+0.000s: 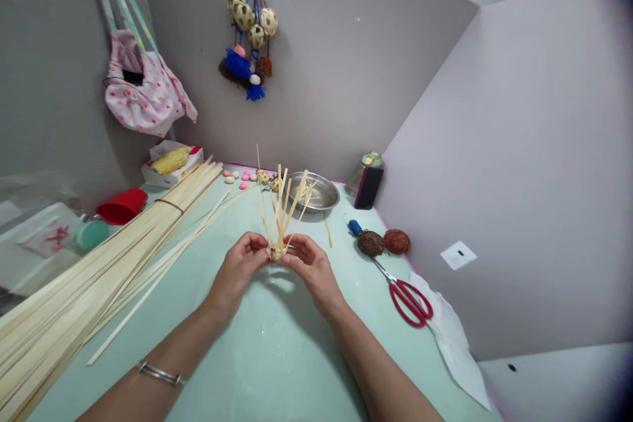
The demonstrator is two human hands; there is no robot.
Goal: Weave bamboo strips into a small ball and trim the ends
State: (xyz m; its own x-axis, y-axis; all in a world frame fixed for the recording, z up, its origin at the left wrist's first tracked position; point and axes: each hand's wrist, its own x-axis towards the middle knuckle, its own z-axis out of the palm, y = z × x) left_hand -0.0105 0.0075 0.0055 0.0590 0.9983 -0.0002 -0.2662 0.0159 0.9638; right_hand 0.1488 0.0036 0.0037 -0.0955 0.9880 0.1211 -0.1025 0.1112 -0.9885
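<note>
Left fingers (255, 255) and right fingers (297, 262) pinched nearly closed on small woven ball (277, 254); base interlaced, long strip ends (295, 201) loose, untrimmed.

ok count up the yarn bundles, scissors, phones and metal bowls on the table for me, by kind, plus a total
yarn bundles: 3
scissors: 1
phone: 1
metal bowl: 1
total: 6
</note>
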